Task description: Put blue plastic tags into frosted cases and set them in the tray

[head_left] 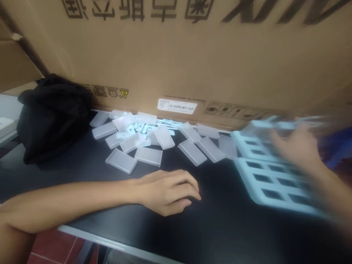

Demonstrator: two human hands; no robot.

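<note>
My left hand (170, 192) rests on the black table (214, 227), its fingers bent and slightly apart, with nothing in it. At the right, my right hand (297, 146) is smeared by motion above a light blue tray (261, 198) with rectangular openings; whether it holds anything is hard to tell. Blurred pale blue and clear pieces lie around its fingers at the tray's far end. Several translucent flat cases (192, 152) are spread over the table beyond my left hand. Small light blue pieces (141, 127) lie in a pile among the cases.
A large cardboard box (176, 58) with printed characters stands along the table's back edge. A black cloth bag (55, 117) sits at the left. Something blue (338, 146) shows at the far right. The table's front edge (110, 244) runs below my left arm.
</note>
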